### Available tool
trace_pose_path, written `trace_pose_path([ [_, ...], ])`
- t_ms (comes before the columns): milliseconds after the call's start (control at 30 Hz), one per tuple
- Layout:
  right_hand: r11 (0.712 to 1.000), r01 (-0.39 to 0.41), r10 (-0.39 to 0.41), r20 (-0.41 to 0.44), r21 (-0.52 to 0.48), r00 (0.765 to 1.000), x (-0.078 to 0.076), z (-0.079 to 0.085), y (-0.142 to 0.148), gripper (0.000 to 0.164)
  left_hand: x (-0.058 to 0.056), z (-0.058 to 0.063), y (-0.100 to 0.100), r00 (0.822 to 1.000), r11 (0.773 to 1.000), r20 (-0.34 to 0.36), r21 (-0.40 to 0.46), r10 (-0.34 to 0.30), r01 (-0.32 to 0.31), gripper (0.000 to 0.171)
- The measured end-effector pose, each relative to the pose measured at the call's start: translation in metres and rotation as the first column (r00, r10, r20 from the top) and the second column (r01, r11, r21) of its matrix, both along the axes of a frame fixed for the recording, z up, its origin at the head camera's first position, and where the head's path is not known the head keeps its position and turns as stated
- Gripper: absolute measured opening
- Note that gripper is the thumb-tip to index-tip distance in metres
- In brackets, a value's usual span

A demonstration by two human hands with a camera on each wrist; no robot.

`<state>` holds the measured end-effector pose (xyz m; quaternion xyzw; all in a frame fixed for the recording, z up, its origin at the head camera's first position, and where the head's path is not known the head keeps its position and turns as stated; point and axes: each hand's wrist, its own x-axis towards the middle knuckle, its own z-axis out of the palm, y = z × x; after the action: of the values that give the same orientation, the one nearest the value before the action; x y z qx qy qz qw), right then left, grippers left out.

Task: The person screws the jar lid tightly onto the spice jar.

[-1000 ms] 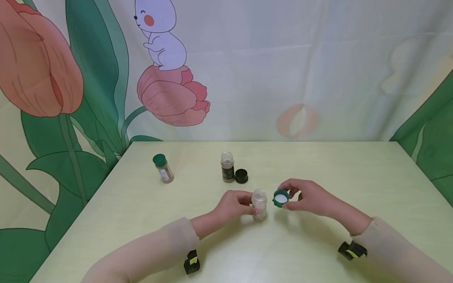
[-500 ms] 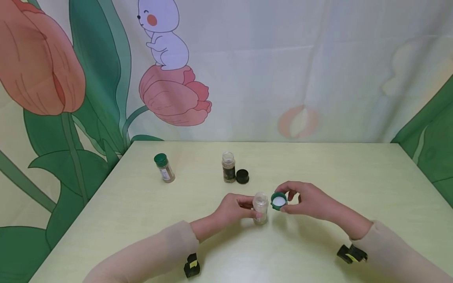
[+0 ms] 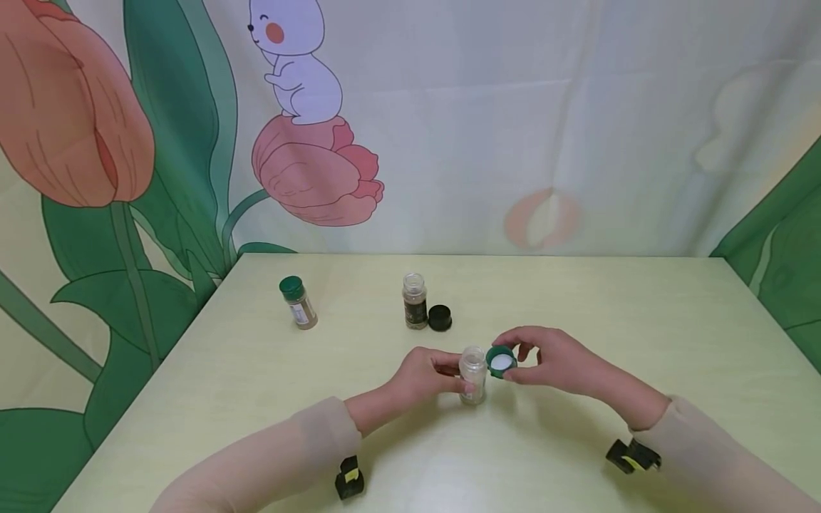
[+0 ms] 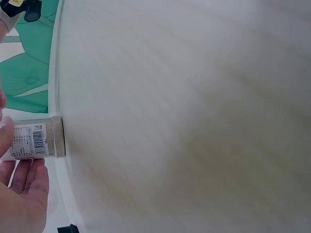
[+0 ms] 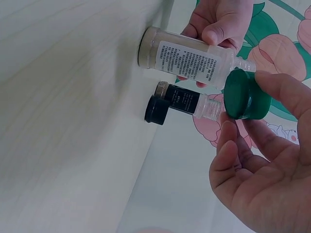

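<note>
My left hand (image 3: 426, 374) grips an uncapped clear spice jar (image 3: 473, 377) that stands upright on the table. In the right wrist view this spice jar (image 5: 187, 57) shows a white printed label and pale contents. My right hand (image 3: 554, 363) pinches a green cap (image 3: 501, 362) between thumb and fingers, its white inside turned toward the head camera. The cap is beside the jar's mouth, to its right; whether they touch I cannot tell. The left wrist view shows the fingers (image 4: 29, 179) around the jar (image 4: 34, 139), near its barcode label.
Behind the hands stands a second open spice jar (image 3: 415, 303) with a dark label. A black cap (image 3: 440, 318) lies at its right. Farther left on the table (image 3: 609, 292) is a green-capped spice jar (image 3: 298, 303). A printed cloth (image 3: 449, 128) hangs behind.
My right hand has carried the green cap leftward, closer to the jar's mouth. The left hand and its jar have barely shifted.
</note>
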<state>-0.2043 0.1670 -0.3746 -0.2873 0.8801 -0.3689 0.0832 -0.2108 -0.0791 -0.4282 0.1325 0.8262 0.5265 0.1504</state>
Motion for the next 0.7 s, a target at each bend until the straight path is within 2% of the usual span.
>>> trace_pose_path([
  [200,1.000,-0.003,0.004,-0.010,0.019,1.000,-0.0004,0.0028,0.0004,0.037,0.0005,0.0019,0.0015,1.000,1.000,-0.004,-0.012,-0.003,0.003,0.041],
  [400,0.999,0.012,-0.011,-0.014,0.043,1.000,0.0002,0.0060,0.0001,0.044,-0.0002,0.0025,0.0020,1.000,1.000,-0.004,-0.015,-0.004,0.004,0.041],
  [700,0.999,0.005,-0.005,-0.014,0.049,1.000,-0.0005,0.0074,0.0001,0.032,-0.0007,0.0021,0.0024,1.000,1.000,-0.006,-0.012,-0.004,0.004,0.041],
])
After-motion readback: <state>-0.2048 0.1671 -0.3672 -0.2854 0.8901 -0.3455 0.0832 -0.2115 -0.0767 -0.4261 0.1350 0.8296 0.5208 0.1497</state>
